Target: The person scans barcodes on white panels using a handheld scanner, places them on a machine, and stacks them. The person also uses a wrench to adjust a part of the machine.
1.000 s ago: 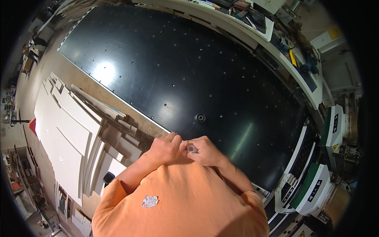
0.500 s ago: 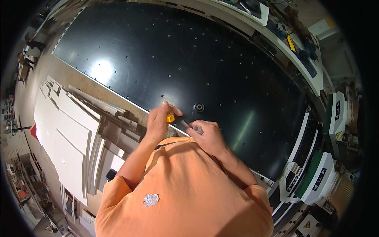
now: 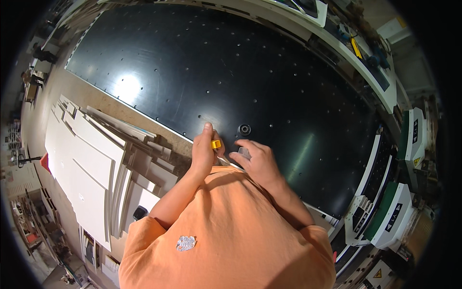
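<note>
The small yellow tool [image 3: 216,144] is sitting in the left hand [image 3: 204,149], at the near edge of the big black table [image 3: 202,62], just beside the round black fitting [image 3: 244,129] that is set in the table top. Only a short yellow part is showing between the fingers, so I cannot tell for sure what kind of tool it is. A thin pale strip seems to be running from it toward the person's right and a little toward the body, so its long axis is lying nearly along the table edge.

The right hand [image 3: 257,161] is waiting just beside it, on that same side, and it is pinching a small greyish piece [image 3: 244,152] between the thumb and fingers. The two hands are almost touching.

The left hand is closing around the yellow part with the index finger stretched forward onto the table. Both forearms are coming up from the orange shirt [image 3: 226,231] with bent elbows.

To the left, white boards [image 3: 96,159] are lying in a stack, and grey-green machine housings [image 3: 394,212] are standing at the right.
</note>
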`<state>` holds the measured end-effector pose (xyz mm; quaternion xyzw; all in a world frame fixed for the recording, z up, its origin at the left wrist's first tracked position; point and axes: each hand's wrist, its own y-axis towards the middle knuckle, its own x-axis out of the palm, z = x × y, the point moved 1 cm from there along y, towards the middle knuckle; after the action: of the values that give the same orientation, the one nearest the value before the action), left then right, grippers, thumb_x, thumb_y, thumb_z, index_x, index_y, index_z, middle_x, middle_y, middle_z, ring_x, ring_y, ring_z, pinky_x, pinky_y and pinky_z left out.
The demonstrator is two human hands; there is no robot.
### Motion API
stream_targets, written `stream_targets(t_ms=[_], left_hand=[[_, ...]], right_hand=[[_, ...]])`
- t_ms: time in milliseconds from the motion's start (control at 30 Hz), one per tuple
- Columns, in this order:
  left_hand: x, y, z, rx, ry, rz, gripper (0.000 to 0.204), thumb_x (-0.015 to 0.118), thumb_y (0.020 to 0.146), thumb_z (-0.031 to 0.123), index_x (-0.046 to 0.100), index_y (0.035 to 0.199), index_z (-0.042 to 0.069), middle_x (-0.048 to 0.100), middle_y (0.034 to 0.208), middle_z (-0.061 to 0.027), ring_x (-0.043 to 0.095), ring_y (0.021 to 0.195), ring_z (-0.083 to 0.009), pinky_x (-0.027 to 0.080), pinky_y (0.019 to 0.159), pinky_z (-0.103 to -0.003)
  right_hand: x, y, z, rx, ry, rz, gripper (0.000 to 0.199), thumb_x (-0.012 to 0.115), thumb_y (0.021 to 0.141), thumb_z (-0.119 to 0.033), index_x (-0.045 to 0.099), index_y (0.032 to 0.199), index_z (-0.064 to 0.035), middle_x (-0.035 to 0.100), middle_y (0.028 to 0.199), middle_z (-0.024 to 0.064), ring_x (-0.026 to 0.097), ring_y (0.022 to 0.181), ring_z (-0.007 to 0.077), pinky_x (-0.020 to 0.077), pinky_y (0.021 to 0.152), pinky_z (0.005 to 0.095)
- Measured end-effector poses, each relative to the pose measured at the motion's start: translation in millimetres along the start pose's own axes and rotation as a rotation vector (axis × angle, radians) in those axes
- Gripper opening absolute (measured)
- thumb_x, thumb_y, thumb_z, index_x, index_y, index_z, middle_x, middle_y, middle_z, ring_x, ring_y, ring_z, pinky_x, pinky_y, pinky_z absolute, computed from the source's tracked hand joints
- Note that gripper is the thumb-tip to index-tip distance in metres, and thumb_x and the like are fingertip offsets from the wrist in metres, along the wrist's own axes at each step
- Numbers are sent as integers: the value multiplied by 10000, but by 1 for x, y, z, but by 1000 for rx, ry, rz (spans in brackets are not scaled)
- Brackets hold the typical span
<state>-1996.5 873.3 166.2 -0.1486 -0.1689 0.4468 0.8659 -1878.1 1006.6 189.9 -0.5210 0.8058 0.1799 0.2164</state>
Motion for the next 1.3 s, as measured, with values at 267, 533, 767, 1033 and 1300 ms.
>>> stream_targets(t_ms=[267,533,767,1033,1300], left_hand=[[2,-2,3,386,541,-73,500,451,1084,349,553,759,-16,511,578,-170,508,492,-271,406,503,-405],[5,-1,9,448,623,-75,444,491,1069,292,569,760,-18,528,615,-231,502,522,-399,406,509,-443],[8,1,11,574,754,-47,427,528,1054,267,542,723,-3,548,610,-215,533,530,-418,416,504,-455],[5,5,15,585,762,-81,417,536,1051,274,551,736,2,549,602,-213,539,521,-413,427,498,-451],[4,3,8,517,816,-131,371,531,1041,296,552,808,9,579,637,-226,599,607,-444,469,558,-482]], right_hand=[[-12,2,-7,-184,-248,-145,209,735,784,-66,678,973,3,607,836,126,666,661,342,551,575,419],[-7,4,-15,-208,-433,-87,126,682,799,-29,673,922,-5,584,799,108,650,564,318,554,504,404],[-4,4,-17,-176,-535,-74,54,629,882,-50,654,855,-11,595,787,112,671,557,303,560,491,400],[1,8,-17,-159,-562,-46,79,624,887,-62,663,843,-9,613,795,121,677,572,317,569,512,415],[5,5,-8,-102,-445,-150,121,583,865,-71,686,861,-7,679,887,161,714,679,343,596,609,444]])
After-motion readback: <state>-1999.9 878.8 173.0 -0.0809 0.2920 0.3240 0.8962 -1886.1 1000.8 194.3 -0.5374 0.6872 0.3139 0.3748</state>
